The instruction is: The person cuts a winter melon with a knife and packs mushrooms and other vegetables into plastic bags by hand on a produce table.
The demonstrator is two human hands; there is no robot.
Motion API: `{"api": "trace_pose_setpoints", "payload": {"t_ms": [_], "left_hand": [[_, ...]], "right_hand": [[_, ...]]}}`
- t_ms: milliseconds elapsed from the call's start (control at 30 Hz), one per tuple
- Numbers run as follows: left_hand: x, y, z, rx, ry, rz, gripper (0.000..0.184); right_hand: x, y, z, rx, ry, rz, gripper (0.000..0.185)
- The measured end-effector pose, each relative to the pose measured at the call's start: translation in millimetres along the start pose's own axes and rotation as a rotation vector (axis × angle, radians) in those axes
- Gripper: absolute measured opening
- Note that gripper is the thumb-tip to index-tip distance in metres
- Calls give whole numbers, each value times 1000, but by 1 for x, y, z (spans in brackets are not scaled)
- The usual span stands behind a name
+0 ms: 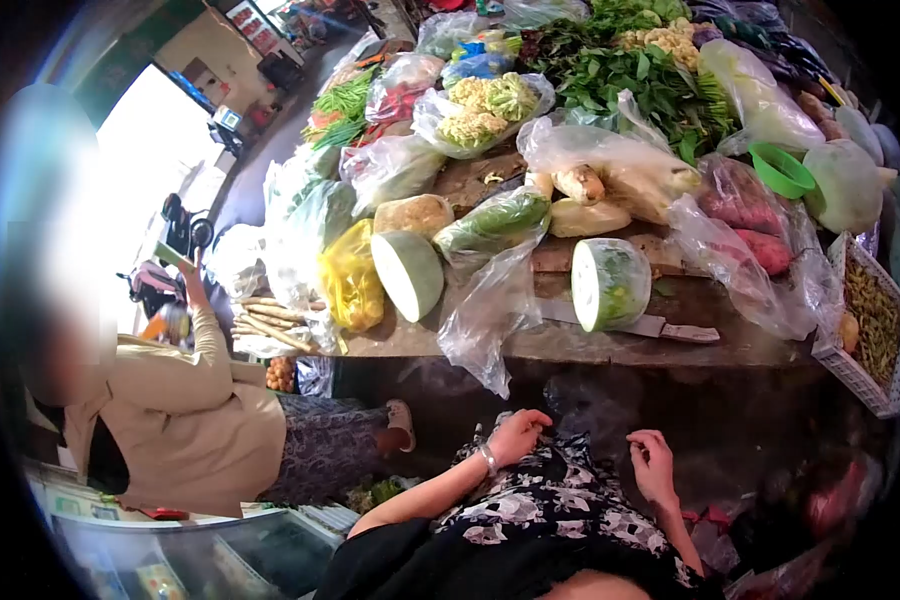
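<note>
My left hand (pixel 520 435), with a bracelet at the wrist, is held in front of my patterned dress (pixel 530 505). Its fingers are curled together, and whatever they may hold is too small or dark to see. To the right, my right hand (pixel 653 465) hangs loosely bent with its fingers apart and nothing visible in them. Both hands are below the table's near edge, apart from the vegetables. Closest on the table are a cut winter melon piece (pixel 612 285), a knife (pixel 660 326) lying partly behind it, and an empty-looking plastic bag (pixel 495 315) drooping over the edge.
The wooden table (pixel 570 347) carries a pale melon half (pixel 408 275), a yellow bag (pixel 353 280), bagged cauliflower (pixel 490 105), leafy greens (pixel 640 90) and a green bowl (pixel 782 170). A white basket (pixel 860 335) stands right. Another person (pixel 190 410) sits at left, holding a phone (pixel 173 256).
</note>
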State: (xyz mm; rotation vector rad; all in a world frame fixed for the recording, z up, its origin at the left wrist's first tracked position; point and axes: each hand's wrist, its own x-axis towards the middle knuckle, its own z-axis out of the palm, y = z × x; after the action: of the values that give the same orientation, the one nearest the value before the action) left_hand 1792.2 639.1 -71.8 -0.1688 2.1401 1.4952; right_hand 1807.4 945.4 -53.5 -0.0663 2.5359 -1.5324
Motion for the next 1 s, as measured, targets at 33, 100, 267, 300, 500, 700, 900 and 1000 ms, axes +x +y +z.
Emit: {"api": "trace_pose_setpoints", "payload": {"t_ms": [33,100,267,300,500,700,900,1000], "left_hand": [[-4,3,-2,-105,-47,-108,24],[-7,9,1,-199,32,-9,22],[-3,21,-8,-393,-82,-58,20],[-4,20,-11,-420,-107,-34,19],[-36,-5,-41,-569,-136,38,26],[-78,-41,-90,-649,-102,-10,30],[-133,-62,-149,-678,67,-135,28],[-148,-94,-172,-749,145,-141,25]], "right_hand": [[1,-7,2,1,-60,17,17],[5,-14,7,-10,-99,-19,16],[17,-37,21,29,-180,-28,16],[20,-44,23,31,-181,-32,16],[33,-92,68,-18,-262,-111,13],[41,-142,144,-67,-484,-213,20],[39,-172,208,-96,-641,-194,19],[41,-183,235,-76,-652,-137,18]]}}
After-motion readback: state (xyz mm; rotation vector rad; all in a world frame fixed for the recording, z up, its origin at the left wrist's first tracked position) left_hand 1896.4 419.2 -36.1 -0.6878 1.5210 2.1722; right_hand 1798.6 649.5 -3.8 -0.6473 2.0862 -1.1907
